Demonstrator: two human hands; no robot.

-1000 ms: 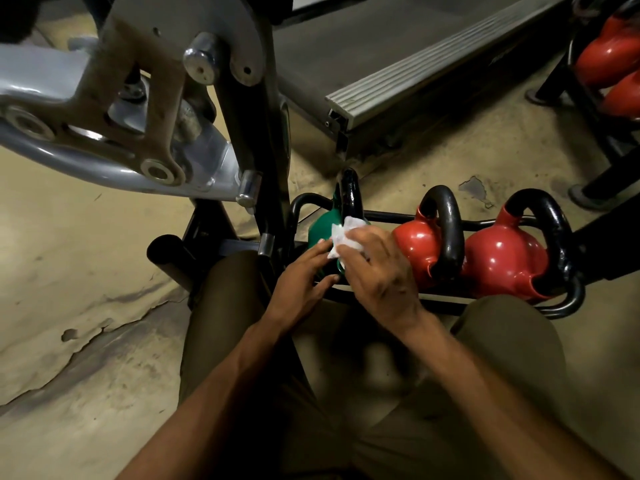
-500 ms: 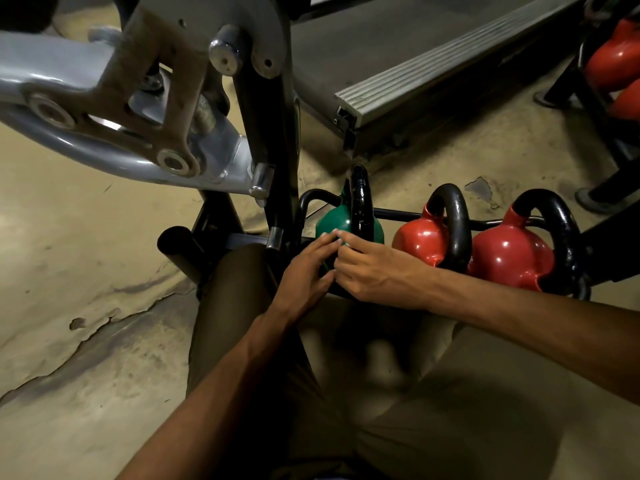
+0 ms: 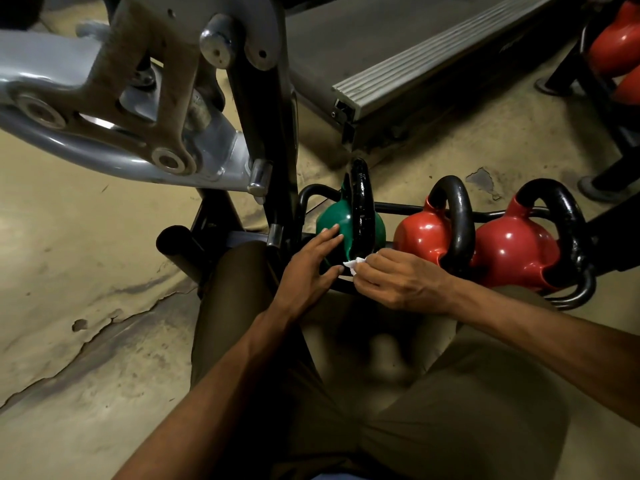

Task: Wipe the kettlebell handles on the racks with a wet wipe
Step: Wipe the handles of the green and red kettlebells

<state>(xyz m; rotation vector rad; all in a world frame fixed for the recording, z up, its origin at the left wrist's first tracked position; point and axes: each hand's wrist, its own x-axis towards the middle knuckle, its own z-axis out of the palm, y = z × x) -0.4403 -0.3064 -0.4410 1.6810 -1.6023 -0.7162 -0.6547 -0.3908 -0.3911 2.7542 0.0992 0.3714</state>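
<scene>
A green kettlebell (image 3: pixel 332 220) with a black handle (image 3: pixel 362 206) sits at the left end of a low black rack (image 3: pixel 571 296). Two red kettlebells (image 3: pixel 420 237) (image 3: pixel 516 251) with black handles stand to its right. My left hand (image 3: pixel 308 268) rests flat, fingers spread, against the green bell's near side. My right hand (image 3: pixel 398 278) pinches a small white wet wipe (image 3: pixel 355 265) at the base of the green bell's handle.
A grey and black gym machine frame (image 3: pixel 138 109) looms at upper left, its black upright just left of the rack. A treadmill deck (image 3: pixel 415 64) lies behind. More red kettlebells (image 3: pixel 616 46) sit on another rack at upper right. Cracked floor (image 3: pixel 86 271) spreads to the left.
My right hand dropped from the green bell's handle top to its base, and the wipe shows again at my fingertips. My left hand has opened flat against the green bell.
</scene>
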